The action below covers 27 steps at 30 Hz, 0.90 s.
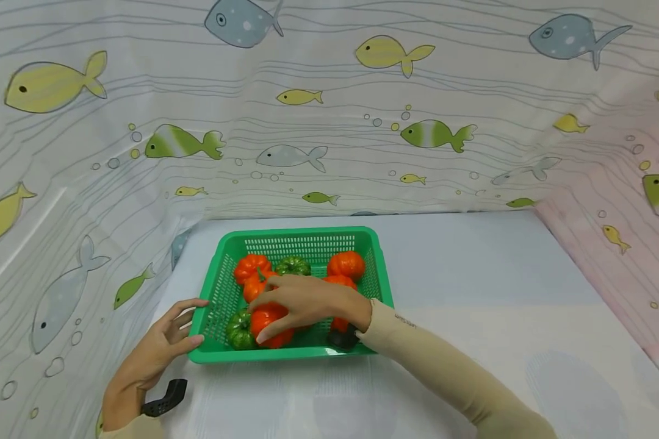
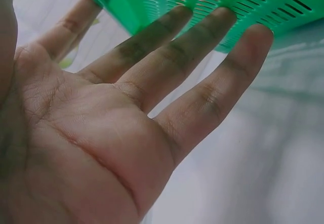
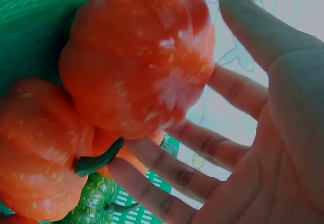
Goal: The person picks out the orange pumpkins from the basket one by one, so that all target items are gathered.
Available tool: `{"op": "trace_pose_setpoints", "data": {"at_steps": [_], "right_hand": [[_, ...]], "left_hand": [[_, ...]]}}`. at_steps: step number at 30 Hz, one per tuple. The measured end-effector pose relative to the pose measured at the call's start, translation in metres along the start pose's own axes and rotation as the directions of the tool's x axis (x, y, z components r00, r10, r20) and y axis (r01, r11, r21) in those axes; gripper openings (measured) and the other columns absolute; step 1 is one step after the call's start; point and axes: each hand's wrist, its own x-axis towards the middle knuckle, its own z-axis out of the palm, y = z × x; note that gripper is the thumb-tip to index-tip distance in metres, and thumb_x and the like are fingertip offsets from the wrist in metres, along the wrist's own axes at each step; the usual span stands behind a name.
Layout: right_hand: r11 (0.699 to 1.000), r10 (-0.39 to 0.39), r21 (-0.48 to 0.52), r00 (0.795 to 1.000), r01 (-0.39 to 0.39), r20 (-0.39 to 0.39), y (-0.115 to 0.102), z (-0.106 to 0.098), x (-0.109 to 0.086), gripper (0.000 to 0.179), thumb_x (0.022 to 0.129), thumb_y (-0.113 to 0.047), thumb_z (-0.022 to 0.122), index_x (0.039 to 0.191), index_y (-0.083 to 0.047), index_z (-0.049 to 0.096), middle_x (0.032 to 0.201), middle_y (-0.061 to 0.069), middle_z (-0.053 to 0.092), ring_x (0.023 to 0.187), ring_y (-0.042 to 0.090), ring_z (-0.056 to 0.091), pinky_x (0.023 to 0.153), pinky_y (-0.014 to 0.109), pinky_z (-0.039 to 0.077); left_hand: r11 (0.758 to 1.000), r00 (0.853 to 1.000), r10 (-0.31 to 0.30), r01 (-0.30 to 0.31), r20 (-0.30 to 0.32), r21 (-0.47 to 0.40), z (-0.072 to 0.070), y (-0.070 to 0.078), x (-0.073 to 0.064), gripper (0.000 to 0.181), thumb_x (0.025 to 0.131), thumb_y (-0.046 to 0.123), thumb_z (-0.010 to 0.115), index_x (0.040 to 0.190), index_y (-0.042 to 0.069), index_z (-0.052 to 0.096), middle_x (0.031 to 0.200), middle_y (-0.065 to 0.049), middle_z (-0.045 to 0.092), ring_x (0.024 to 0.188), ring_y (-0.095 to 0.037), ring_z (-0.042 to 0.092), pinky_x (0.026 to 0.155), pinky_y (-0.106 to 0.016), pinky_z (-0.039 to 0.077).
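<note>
My right hand [image 1: 302, 299] is over a red-orange pumpkin [image 1: 279, 339] at the front of the green basket [image 1: 285, 353]. In the right wrist view, its fairly straight fingers spread along the side of that ribbed pumpkin [image 3: 142, 57], and the thumb stands apart from it. A dark green pumpkin [image 1: 240, 330] sits just left of it. My left hand [image 1: 165, 335] is at the basket's left side; in the left wrist view, its extended fingertips touch the slotted basket wall [image 2: 273, 11].
Other orange pumpkins [image 1: 346, 266] and a second green pumpkin [image 1: 293, 266] lie in the basket. The basket stands on a white table [image 1: 461, 274]. Fish-printed cloth [image 1: 329, 171] encloses the back and sides. A black wrist mount [image 1: 167, 397] sits by the left wrist.
</note>
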Motion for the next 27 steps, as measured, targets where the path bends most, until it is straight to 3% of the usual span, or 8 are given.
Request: {"op": "trace_pose_setpoints", "data": {"at_steps": [4, 8, 12, 15, 17, 19, 23, 27], "right_hand": [[0.999, 0.037, -0.01, 0.999, -0.036, 0.003, -0.001, 0.0, -0.001, 0.062, 0.089, -0.063, 0.072, 0.137, -0.025, 0.062, 0.125, -0.004, 0.055, 0.101, 0.007, 0.052, 0.083, 0.021, 0.046], [0.998, 0.031, 0.046, 0.999, -0.033, 0.039, -0.002, -0.002, -0.004, 0.06, 0.091, -0.054, 0.074, 0.136, -0.02, 0.055, 0.123, -0.004, 0.053, 0.096, 0.009, 0.054, 0.08, 0.02, 0.046], [0.993, 0.009, 0.115, 0.995, -0.02, 0.096, -0.001, -0.007, -0.009, 0.057, 0.095, -0.039, 0.073, 0.144, -0.017, 0.053, 0.131, -0.002, 0.049, 0.096, 0.008, 0.056, 0.082, 0.02, 0.048], [0.988, 0.01, 0.153, 0.994, -0.027, 0.106, 0.0, -0.008, -0.012, 0.06, 0.096, -0.043, 0.073, 0.147, -0.018, 0.053, 0.136, -0.002, 0.046, 0.102, 0.007, 0.055, 0.086, 0.021, 0.048], [0.985, 0.017, 0.169, 0.997, -0.029, 0.075, 0.001, -0.008, -0.013, 0.06, 0.095, -0.049, 0.072, 0.143, -0.017, 0.056, 0.132, -0.004, 0.048, 0.104, 0.007, 0.053, 0.087, 0.021, 0.048], [0.984, 0.018, 0.175, 0.999, -0.023, 0.031, 0.002, -0.007, -0.012, 0.058, 0.093, -0.052, 0.073, 0.135, -0.016, 0.058, 0.125, -0.006, 0.051, 0.102, 0.007, 0.053, 0.085, 0.02, 0.047], [0.98, -0.011, 0.2, 1.0, 0.016, -0.027, 0.004, -0.008, -0.012, 0.044, 0.092, -0.041, 0.079, 0.119, -0.012, 0.059, 0.11, -0.007, 0.057, 0.095, 0.009, 0.052, 0.079, 0.019, 0.046], [0.971, -0.023, 0.237, 1.0, 0.02, 0.011, 0.008, -0.01, -0.014, 0.049, 0.09, -0.034, 0.082, 0.126, -0.009, 0.058, 0.118, -0.002, 0.062, 0.101, 0.009, 0.054, 0.085, 0.019, 0.046]], "left_hand": [[1.0, 0.999, 0.026, -0.026, 0.022, 0.004, 0.001, -0.001, 0.001, 0.061, 0.102, -0.005, 0.056, 0.157, 0.005, 0.031, 0.156, 0.0, 0.031, 0.129, 0.003, 0.044, 0.095, -0.03, 0.053], [0.999, 0.999, 0.031, -0.031, 0.021, -0.014, 0.002, -0.002, 0.0, 0.062, 0.102, -0.006, 0.056, 0.157, 0.006, 0.031, 0.155, 0.001, 0.032, 0.129, 0.004, 0.046, 0.095, -0.03, 0.053], [1.0, 1.0, 0.018, -0.018, 0.005, -0.001, 0.003, 0.0, -0.002, 0.061, 0.102, -0.004, 0.056, 0.157, 0.008, 0.033, 0.157, 0.002, 0.029, 0.146, -0.037, 0.036, 0.096, -0.027, 0.051], [1.0, 1.0, 0.013, -0.013, -0.005, -0.001, 0.003, 0.0, -0.004, 0.061, 0.102, -0.004, 0.056, 0.157, 0.006, 0.032, 0.156, 0.002, 0.029, 0.146, -0.037, 0.036, 0.095, -0.028, 0.052], [1.0, 1.0, 0.007, -0.007, -0.013, 0.004, 0.002, 0.001, -0.004, 0.061, 0.102, -0.004, 0.057, 0.157, 0.007, 0.033, 0.155, 0.001, 0.029, 0.143, -0.023, 0.042, 0.095, -0.028, 0.052], [1.0, 1.0, 0.008, -0.007, -0.018, 0.015, 0.002, 0.001, -0.005, 0.061, 0.102, -0.004, 0.057, 0.157, 0.006, 0.032, 0.156, -0.002, 0.029, 0.141, -0.019, 0.041, 0.095, -0.028, 0.052], [0.999, 1.0, 0.014, -0.013, -0.02, 0.036, 0.004, 0.002, -0.004, 0.06, 0.102, -0.003, 0.057, 0.157, 0.007, 0.033, 0.159, -0.007, 0.026, 0.145, -0.06, 0.016, 0.095, -0.022, 0.048], [0.999, 1.0, 0.011, -0.01, -0.027, 0.032, 0.005, 0.003, -0.004, 0.06, 0.102, -0.002, 0.057, 0.157, 0.008, 0.034, 0.161, -0.014, 0.023, 0.141, -0.067, 0.009, 0.094, -0.022, 0.048]]}}
